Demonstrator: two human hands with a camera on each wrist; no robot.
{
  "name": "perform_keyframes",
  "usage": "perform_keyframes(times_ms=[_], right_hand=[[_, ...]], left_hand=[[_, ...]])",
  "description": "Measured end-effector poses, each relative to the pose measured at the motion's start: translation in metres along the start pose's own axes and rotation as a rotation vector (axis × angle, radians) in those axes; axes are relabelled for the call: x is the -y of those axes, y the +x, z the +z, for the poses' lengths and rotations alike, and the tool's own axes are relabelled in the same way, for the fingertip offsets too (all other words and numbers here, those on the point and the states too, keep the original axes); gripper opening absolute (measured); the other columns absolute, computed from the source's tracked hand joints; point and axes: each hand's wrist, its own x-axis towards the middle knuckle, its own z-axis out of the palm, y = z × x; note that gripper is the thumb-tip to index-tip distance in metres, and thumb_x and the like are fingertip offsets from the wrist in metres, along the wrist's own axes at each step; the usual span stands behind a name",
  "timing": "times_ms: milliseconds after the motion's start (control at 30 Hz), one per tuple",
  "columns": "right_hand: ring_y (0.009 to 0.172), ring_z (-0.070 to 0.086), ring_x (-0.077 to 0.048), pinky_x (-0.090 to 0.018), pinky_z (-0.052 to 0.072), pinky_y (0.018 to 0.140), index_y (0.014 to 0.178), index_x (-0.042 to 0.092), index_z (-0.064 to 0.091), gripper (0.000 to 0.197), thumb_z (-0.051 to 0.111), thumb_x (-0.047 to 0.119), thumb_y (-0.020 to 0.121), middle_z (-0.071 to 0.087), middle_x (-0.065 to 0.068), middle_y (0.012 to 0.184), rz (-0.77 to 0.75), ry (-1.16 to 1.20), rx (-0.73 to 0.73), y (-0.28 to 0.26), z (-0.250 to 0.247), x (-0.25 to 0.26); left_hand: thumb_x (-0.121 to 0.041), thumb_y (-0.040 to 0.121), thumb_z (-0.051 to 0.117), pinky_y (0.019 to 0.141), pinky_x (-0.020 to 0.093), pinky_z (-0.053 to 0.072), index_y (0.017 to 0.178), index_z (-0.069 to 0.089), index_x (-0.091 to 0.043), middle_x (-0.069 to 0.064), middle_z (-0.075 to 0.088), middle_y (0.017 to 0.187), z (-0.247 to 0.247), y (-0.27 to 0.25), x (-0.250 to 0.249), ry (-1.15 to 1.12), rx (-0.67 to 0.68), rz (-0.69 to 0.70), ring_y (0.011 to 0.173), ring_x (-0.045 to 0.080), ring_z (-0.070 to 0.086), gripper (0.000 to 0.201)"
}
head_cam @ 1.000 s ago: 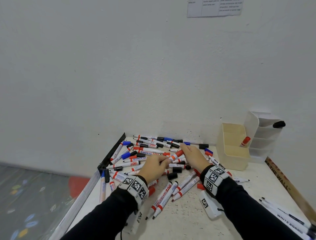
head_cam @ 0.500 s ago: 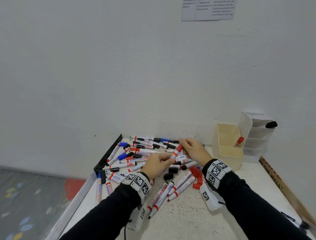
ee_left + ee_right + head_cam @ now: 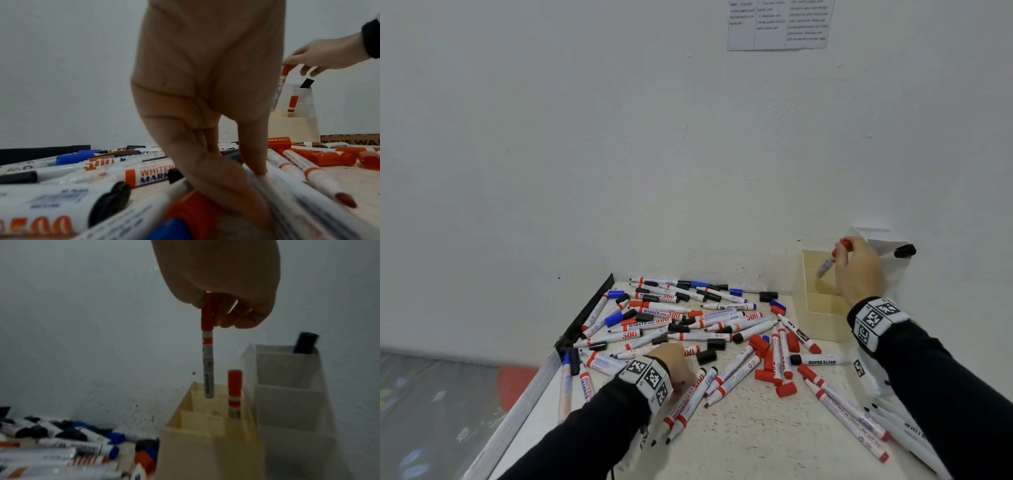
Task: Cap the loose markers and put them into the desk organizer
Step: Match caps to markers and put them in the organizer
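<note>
White wall, speckled desk. Our right hand pinches a capped red marker by its cap over the cream organizer, right of frame. Cap might slip off. Left hand rests spread on the marker pile.

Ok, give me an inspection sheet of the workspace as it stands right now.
Surface: white speckled table, set against a white wall.
Job's things: capped red marker hangs upright over the cream organizer; another red-capped marker stands inside it; a black-capped marker stands in the white organizer.
Clutter: pile of markers, many uncapped, and loose red caps.
Hands: right hand pinches the red marker by its cap; left hand rests its fingers on the pile.
Cables: nothing seen.
Surroundings: printed sheet on the wall.
</note>
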Motion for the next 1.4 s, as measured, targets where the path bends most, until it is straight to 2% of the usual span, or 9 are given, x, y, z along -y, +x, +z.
perform_keyframes(times_ms=[133, 300, 467, 600, 733, 967, 1100, 1233, 1400], right_hand=[[0.095, 0.057, -0.037, -0.044, 0.046, 0.083, 0.109, -0.001, 0.06, 0.025, 0.046, 0.016, 0.096, 0.063, -0.019, 0.1, -0.022, -0.128, -0.017, -0.006, 0.005, -0.024], [0.103, 0.053, -0.037, -0.041, 0.042, 0.087, 0.115, 0.001, 0.059, 0.026, 0.049, 0.011, 0.093, 0.057, -0.021, 0.113, -0.017, -0.196, 0.011, -0.012, 0.011, -0.037], [0.094, 0.056, -0.036, -0.041, 0.044, 0.078, 0.104, 0.007, 0.06, 0.014, 0.053, 0.011, 0.091, 0.061, -0.015, 0.103, -0.029, -0.324, 0.038, -0.013, 0.012, -0.042], [0.1, 0.053, -0.037, -0.043, 0.042, 0.084, 0.103, 0.006, 0.064, 0.018, 0.053, 0.008, 0.09, 0.061, -0.015, 0.112, -0.015, -0.407, 0.089, -0.013, 0.015, -0.049], [0.109, 0.046, -0.037, -0.044, 0.04, 0.087, 0.111, 0.005, 0.063, 0.026, 0.051, 0.005, 0.088, 0.055, -0.017, 0.12, 0.004, -0.451, 0.105, -0.017, 0.015, -0.044], [0.095, 0.052, -0.029, -0.04, 0.046, 0.083, 0.095, 0.006, 0.064, 0.015, 0.054, 0.008, 0.085, 0.054, -0.013, 0.104, -0.099, -0.328, 0.081, -0.03, 0.021, -0.021], [0.078, 0.054, -0.012, -0.023, 0.044, 0.07, 0.095, 0.017, 0.06, 0.011, 0.052, 0.011, 0.09, 0.058, 0.002, 0.091, -0.096, -0.203, 0.534, -0.049, 0.036, 0.008], [0.085, 0.055, -0.009, -0.015, 0.041, 0.068, 0.098, 0.023, 0.061, 0.012, 0.056, 0.016, 0.09, 0.056, 0.007, 0.092, -0.137, -0.219, 1.041, -0.074, 0.057, 0.034], [0.096, 0.049, -0.008, -0.02, 0.036, 0.084, 0.115, 0.021, 0.06, 0.024, 0.056, 0.024, 0.091, 0.054, 0.005, 0.105, -0.192, -0.366, 1.299, -0.098, 0.079, 0.055]], left_hand=[[-0.025, 0.086, 0.063, 0.087, 0.027, 0.053, 0.104, 0.06, -0.009, 0.0, 0.064, 0.085, -0.002, 0.0, -0.004, -0.016, 0.016, -0.007, 0.072, 0.013, 0.06, 0.024], [-0.023, 0.089, 0.058, 0.087, 0.029, 0.053, 0.118, 0.055, -0.006, 0.007, 0.064, 0.113, -0.004, -0.001, -0.002, -0.063, -0.009, -0.022, 0.084, 0.018, 0.06, 0.034], [-0.03, 0.086, 0.063, 0.087, 0.029, 0.053, 0.117, 0.056, -0.01, 0.007, 0.065, 0.112, -0.003, -0.001, 0.003, -0.134, -0.02, -0.017, 0.083, 0.017, 0.059, 0.038], [-0.029, 0.081, 0.07, 0.082, 0.028, 0.054, 0.117, 0.057, -0.009, 0.009, 0.065, 0.11, 0.0, 0.0, 0.002, -0.127, 0.028, -0.012, 0.075, 0.016, 0.062, 0.043], [-0.024, 0.08, 0.072, 0.089, 0.032, 0.054, 0.119, 0.055, -0.009, 0.008, 0.064, 0.113, 0.003, 0.002, 0.002, -0.136, 0.016, -0.008, 0.1, 0.021, 0.064, 0.045], [-0.033, 0.087, 0.062, 0.063, 0.018, 0.049, 0.105, 0.06, -0.011, -0.001, 0.058, 0.078, -0.001, 0.005, 0.006, -0.252, -0.094, -0.018, 0.06, 0.008, 0.053, 0.028], [-0.032, 0.088, 0.06, 0.063, 0.017, 0.051, 0.082, 0.053, -0.018, -0.001, 0.058, 0.076, -0.006, 0.006, 0.01, -0.392, -0.175, -0.007, 0.059, 0.007, 0.055, 0.017], [-0.026, 0.088, 0.061, 0.065, 0.024, 0.055, 0.116, 0.042, -0.016, 0.003, 0.058, 0.09, -0.013, 0.005, 0.016, -0.607, -0.278, -0.021, 0.067, 0.013, 0.061, 0.035], [-0.015, 0.091, 0.056, 0.059, 0.026, 0.055, 0.129, 0.033, -0.019, 0.004, 0.06, 0.088, -0.021, 0.001, 0.031, -0.87, -0.432, 0.044, 0.071, 0.017, 0.065, 0.045]])
